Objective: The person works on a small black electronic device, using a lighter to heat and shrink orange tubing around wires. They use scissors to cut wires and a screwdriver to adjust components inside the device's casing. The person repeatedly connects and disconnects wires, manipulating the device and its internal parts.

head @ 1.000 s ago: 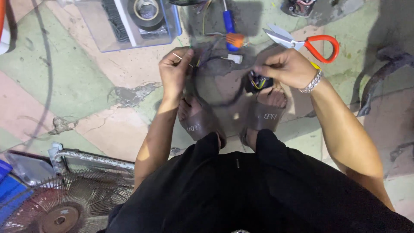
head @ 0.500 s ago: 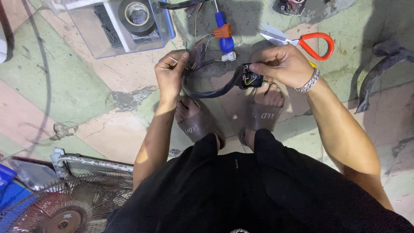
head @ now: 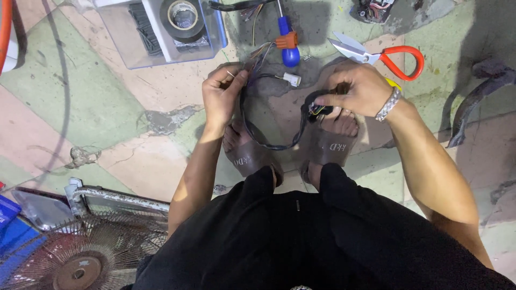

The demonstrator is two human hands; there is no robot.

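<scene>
A black sheathed wire harness hangs in a loop between my two hands, above my feet in brown sandals. My left hand pinches the end where thin coloured wires fan out, with a small white connector dangling beside it. My right hand, with a metal bracelet on the wrist, grips the other end at a black plug with coloured wires.
On the floor ahead lie a blue-handled screwdriver, red-handled scissors and a clear plastic box with a roll of black tape. A rusty fan guard stands at lower left. A dark curved metal part lies at right.
The harness has sagged into a deeper loop between my hands. My hands have moved slightly apart, and the view has shifted a little nearer to the floor items.
</scene>
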